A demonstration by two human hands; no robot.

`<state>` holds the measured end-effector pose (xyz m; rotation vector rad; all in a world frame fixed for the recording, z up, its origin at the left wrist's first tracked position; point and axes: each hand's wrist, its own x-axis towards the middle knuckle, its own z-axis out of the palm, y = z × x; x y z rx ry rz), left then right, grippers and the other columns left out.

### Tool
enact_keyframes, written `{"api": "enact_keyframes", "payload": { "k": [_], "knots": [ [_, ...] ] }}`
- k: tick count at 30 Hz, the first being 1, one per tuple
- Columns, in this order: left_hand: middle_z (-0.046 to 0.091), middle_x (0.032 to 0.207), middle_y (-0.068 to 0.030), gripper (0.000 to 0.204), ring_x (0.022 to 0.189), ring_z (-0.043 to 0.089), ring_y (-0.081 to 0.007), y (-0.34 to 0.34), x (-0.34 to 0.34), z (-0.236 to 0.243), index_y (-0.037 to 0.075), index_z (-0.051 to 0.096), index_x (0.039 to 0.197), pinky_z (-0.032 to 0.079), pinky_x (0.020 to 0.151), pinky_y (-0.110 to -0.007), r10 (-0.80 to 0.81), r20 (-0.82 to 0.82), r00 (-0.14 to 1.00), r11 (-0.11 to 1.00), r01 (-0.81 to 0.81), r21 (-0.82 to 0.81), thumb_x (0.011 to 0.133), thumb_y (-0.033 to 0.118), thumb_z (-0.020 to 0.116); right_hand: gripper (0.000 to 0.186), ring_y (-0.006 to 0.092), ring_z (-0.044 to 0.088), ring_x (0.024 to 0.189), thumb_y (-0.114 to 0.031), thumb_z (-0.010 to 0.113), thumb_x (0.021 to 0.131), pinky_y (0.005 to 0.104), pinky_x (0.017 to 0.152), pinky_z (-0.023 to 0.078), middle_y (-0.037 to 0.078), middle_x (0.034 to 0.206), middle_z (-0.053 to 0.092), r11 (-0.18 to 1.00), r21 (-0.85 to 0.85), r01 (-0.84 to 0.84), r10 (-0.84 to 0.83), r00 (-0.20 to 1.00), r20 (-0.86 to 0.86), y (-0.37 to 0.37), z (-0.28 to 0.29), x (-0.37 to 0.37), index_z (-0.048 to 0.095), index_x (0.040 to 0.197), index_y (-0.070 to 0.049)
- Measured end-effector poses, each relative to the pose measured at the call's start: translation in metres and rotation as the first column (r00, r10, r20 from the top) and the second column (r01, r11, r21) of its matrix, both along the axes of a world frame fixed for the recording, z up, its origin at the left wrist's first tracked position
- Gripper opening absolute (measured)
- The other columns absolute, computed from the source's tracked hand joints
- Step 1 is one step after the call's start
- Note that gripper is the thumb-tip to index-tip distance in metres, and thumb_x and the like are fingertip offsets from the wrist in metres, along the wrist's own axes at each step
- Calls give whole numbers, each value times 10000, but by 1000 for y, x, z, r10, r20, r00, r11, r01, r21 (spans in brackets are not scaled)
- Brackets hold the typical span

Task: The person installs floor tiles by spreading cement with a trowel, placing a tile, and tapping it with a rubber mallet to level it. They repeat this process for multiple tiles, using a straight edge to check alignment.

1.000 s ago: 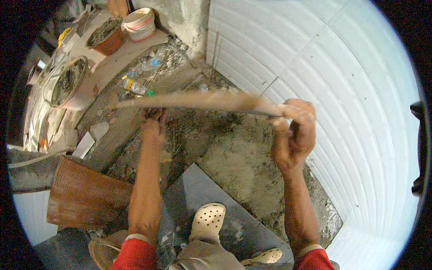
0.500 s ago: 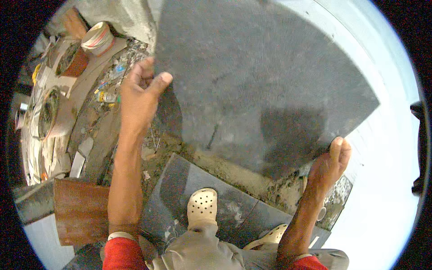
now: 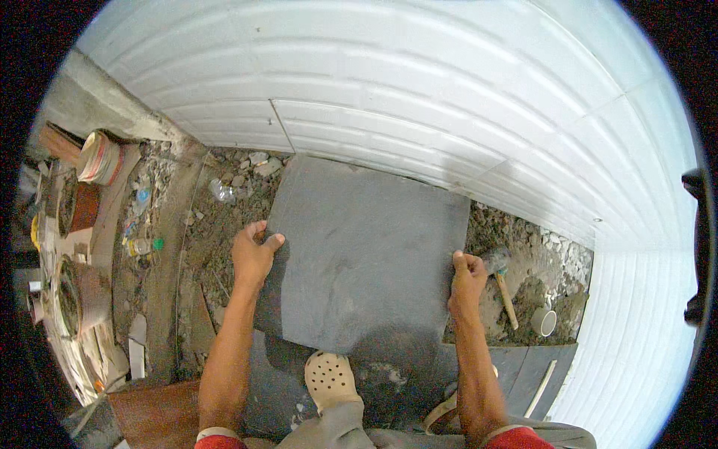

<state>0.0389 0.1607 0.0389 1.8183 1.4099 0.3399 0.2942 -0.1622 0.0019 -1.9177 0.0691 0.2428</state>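
Grey slab lowered since earlier frame; left hand pinching left edge, right hand pinching right.

The dirt floor is partly covered by dark tiles; directly on it are strewn stones, clear plastic, a hammer and a white ring-shaped piece

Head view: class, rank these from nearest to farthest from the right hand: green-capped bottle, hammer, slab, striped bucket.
1. Slab: its right edge in the right hand.
2. Hammer: on the ground, just right of the hand.
3. Green-capped bottle: well left, beyond the slab.
4. Striped bucket: upper left.
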Motion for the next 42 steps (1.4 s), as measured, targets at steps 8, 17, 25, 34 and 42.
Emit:
{"api": "enact_keyframes", "payload": {
  "k": [8,17,25,34,42],
  "knots": [
    [734,1113,-175,498,1039,689,-284,9,14,-32,-24,692,1200,512,943,-394,-18,47,999,999,16,45,766,168,845,266,154,542,737,-257,754,900,327,693,450,48,817,625,989,-129,-70,79,995,66,11,-41,24,672,896,-3],
    [742,1091,-174,472,994,696,-282,14,21,-41,-19,700,1197,523,908,-389,-25,21,999,999,24,37,772,141,829,352,256,648,811,-328,743,891,385,771,502,143,879,703,942,-323,-92,128,987,94,19,-40,30,711,915,22],
    [738,1056,-190,494,940,701,-298,22,16,-68,-24,694,1206,534,877,-395,-27,27,999,996,24,80,766,150,836,384,364,689,822,-375,727,890,444,779,525,191,858,718,918,-377,-125,171,981,91,25,-31,30,716,911,9],
    [711,1106,-222,502,995,691,-334,23,9,-78,-25,690,1200,529,895,-427,-88,-51,995,968,97,230,779,208,833,402,306,690,757,-382,723,865,414,755,532,176,823,726,844,-523,-119,208,972,114,28,-29,35,730,943,12],
    [719,1106,-247,542,1023,699,-369,31,9,-83,-44,677,1209,527,918,-429,-152,-73,986,962,164,218,793,273,821,444,433,689,832,-458,674,888,523,770,544,239,898,716,565,-757,-328,546,837,45,24,-30,61,731,883,-18]
  ]
}}
